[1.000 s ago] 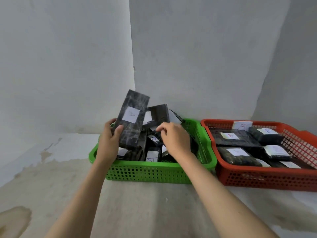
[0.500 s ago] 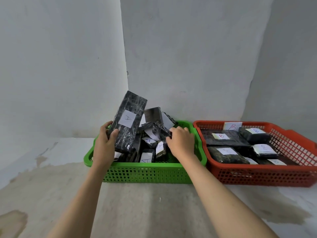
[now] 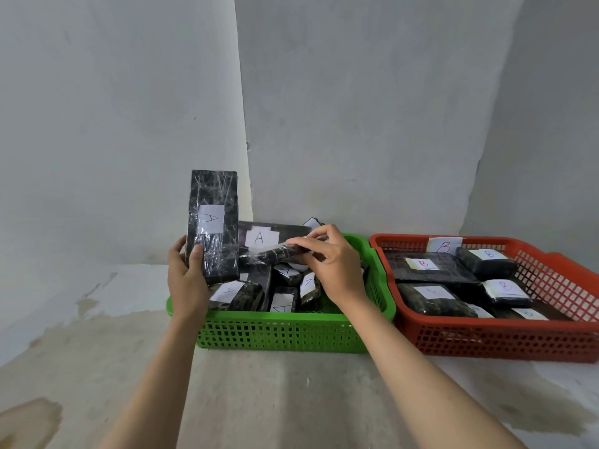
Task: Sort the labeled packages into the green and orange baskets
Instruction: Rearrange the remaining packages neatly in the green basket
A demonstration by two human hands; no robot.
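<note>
A green basket (image 3: 282, 332) stands on the floor, filled with several black wrapped packages bearing white "A" labels. My left hand (image 3: 188, 280) grips a tall black package marked A (image 3: 212, 222), held upright over the basket's left end. My right hand (image 3: 330, 267) pinches a small dark wrapped package (image 3: 275, 254) lying flat above the basket's middle. Behind it a wide flat A package (image 3: 269, 236) leans at the back. To the right sits the orange basket (image 3: 505, 338) with several black packages labelled B (image 3: 424, 265).
Grey walls meet in a corner right behind both baskets. The floor (image 3: 259, 400) is pale concrete with damp-looking stains at the left and front right. The two baskets touch side by side.
My left hand has turned the tall A package from tilted to upright. My right hand has lifted a small package out of the pile in the green basket.
</note>
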